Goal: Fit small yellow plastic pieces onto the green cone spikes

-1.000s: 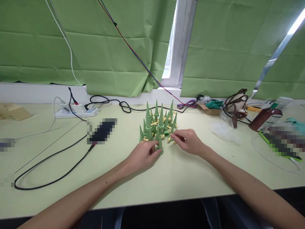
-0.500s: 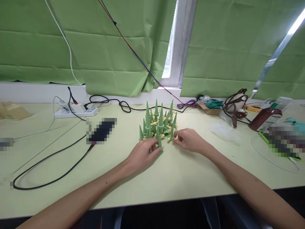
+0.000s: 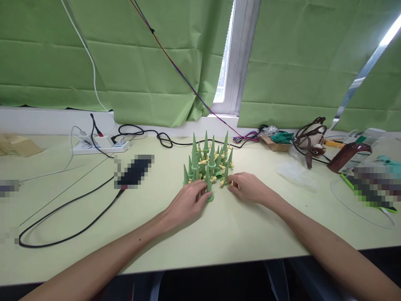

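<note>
A tight cluster of green pointed cones [image 3: 212, 152] stands upright on the table, with small pale yellow pieces [image 3: 203, 161] among them. My left hand [image 3: 188, 200] is at the front of the cluster, thumb and fingers closed round the lower part of a green cone [image 3: 208, 184]. Part of that cone and those behind it are covered by the fingers. On the right edge of the group, my right hand [image 3: 247, 187] has its bent fingertips against a smaller green cone [image 3: 226, 173]. A yellow piece [image 3: 222, 182] sits by that cone's foot.
A black cable [image 3: 62, 243] loops over the table at left, near a blurred dark device [image 3: 134, 172] and a white power strip [image 3: 103, 146]. Clear plastic [image 3: 296, 173], a cardboard box [image 3: 275, 144] and a dark red bottle [image 3: 349, 156] lie to the right.
My left thumb has shifted slightly left, baring more of the front cone's base. My right fingers have drawn closer together beside the small cone. The cluster looks unchanged.
</note>
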